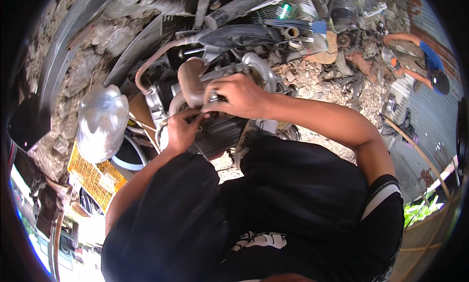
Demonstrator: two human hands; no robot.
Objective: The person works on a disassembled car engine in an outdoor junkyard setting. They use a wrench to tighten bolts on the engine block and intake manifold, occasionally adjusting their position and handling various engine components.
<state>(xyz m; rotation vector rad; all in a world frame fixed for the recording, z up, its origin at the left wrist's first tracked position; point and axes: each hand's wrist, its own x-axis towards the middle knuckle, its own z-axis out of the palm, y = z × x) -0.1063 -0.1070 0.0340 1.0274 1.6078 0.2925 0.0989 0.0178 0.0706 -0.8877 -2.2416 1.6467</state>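
Note:
My two hands meet over a metal engine-like assembly in front of my knees. My left hand (181, 131) has its fingertips pinched together beside a dark finned block (222, 135). My right hand (239, 97) reaches in from the right with its fingers curled, thumb close to the left fingertips. Something small and shiny shows among the right fingers, too small to name; what the fingertips pinch is hidden. Just beyond them stands a rusty brown rounded canister (191, 81). A rusty bent pipe (152, 62) arches to its left, and a silver curved pipe (262, 69) lies to its right.
On the left are a clear plastic bottle (101, 120) and a yellow crate (93, 177). Scrap parts pile up beyond, with a dark tube (244, 8) and a white-rimmed basket (310, 8). Another person (432, 62) works at the far right beside corrugated metal sheets (415, 140).

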